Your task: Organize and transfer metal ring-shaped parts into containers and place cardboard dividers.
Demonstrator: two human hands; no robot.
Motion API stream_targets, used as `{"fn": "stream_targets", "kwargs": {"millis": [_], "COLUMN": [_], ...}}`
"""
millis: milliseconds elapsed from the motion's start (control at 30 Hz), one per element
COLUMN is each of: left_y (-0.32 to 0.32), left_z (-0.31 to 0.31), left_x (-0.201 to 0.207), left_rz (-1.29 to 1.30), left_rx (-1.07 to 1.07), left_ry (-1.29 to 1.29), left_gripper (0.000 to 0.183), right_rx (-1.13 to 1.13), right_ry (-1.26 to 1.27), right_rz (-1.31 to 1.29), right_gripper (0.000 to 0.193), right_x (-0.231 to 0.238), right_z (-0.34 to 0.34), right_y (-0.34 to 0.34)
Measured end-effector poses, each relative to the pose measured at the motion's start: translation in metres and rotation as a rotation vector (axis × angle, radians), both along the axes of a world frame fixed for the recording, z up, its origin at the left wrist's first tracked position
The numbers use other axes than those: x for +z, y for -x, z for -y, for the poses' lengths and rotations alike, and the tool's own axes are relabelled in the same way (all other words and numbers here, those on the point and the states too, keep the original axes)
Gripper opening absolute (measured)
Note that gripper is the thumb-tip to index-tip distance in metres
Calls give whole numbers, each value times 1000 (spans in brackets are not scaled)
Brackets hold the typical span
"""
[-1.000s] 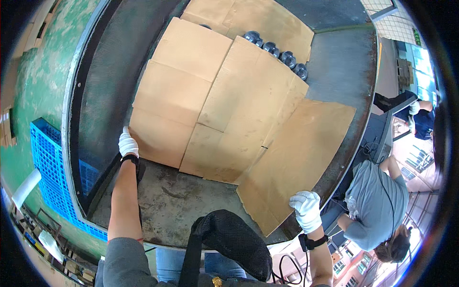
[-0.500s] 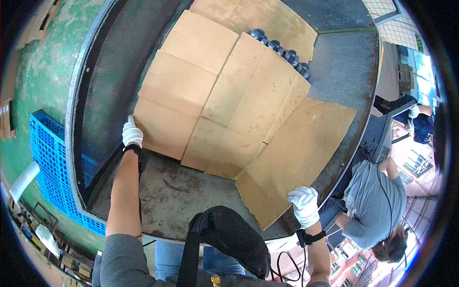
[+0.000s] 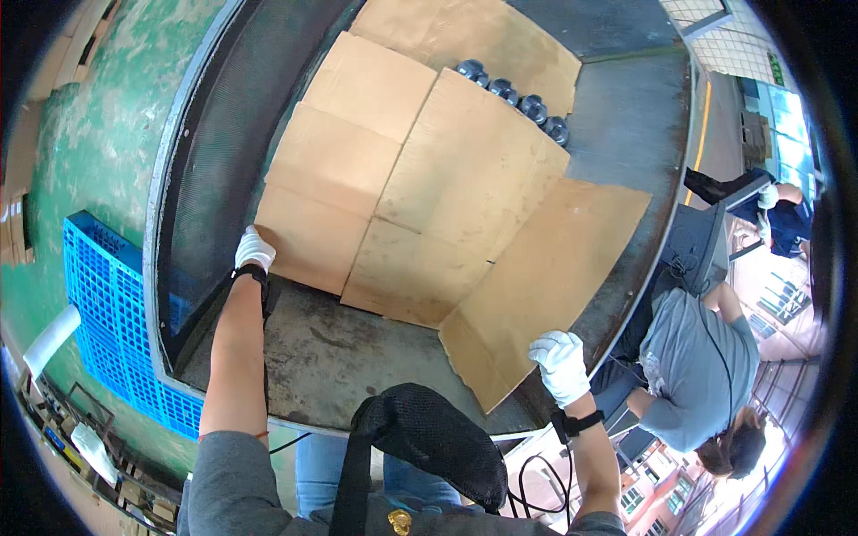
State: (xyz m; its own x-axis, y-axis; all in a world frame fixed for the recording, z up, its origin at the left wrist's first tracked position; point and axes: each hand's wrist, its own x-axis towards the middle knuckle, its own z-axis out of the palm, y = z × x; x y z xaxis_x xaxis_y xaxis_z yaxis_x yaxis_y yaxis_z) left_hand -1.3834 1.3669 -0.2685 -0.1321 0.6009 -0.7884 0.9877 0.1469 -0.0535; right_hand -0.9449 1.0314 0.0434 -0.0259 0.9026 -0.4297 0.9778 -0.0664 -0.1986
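Large brown cardboard sheets (image 3: 393, 170) with creases lie joined side by side in a grey metal bin. At their near left corner, my left hand (image 3: 256, 249), in a white glove, has its fingers closed on the cardboard edge. A slanted cardboard flap (image 3: 545, 277) rises toward the right side of the bin. My right hand (image 3: 560, 367), also gloved in white, is at the flap's near right edge with its fingers curled over it; its thumb is hidden. Along the far edge of the cardboard, several dark, shiny round parts (image 3: 502, 89) stand in a row.
A dark mesh wall (image 3: 210, 170) bounds the bin on the left, and a worn metal floor (image 3: 331, 348) shows in front. Blue plastic pallets (image 3: 116, 313) stand outside on the green floor. To the right, a person in grey (image 3: 697, 366) bends beside the bin; another works farther back.
The view has shifted slightly. My right hand has moved a little up and left along the flap's edge. The left thumb, stretched upward before, is now folded in at the cardboard corner.
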Motion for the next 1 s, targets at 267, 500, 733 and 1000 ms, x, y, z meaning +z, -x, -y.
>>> {"fn": "stream_targets", "kwargs": {"millis": [267, 500, 733, 1000], "left_y": [48, 47, 24, -2], "left_z": [0, 4, 14, 11], "left_x": [-35, -49, -14, 29], "left_rz": [17, -6, -44, 8], "left_rx": [19, -51, -46, -113], "left_ry": [26, 76, 39, 31], "left_gripper": [76, 71, 63, 53], "right_rx": [12, 1, 21, 21], "right_ry": [-40, -19, -40, 67], "right_rz": [-54, -69, -62, -14], "right_gripper": [9, 11, 11, 12], "right_x": [-3, -11, -11, -13], "right_z": [8, 13, 2, 8], "right_y": [-8, -5, 2, -3]}}
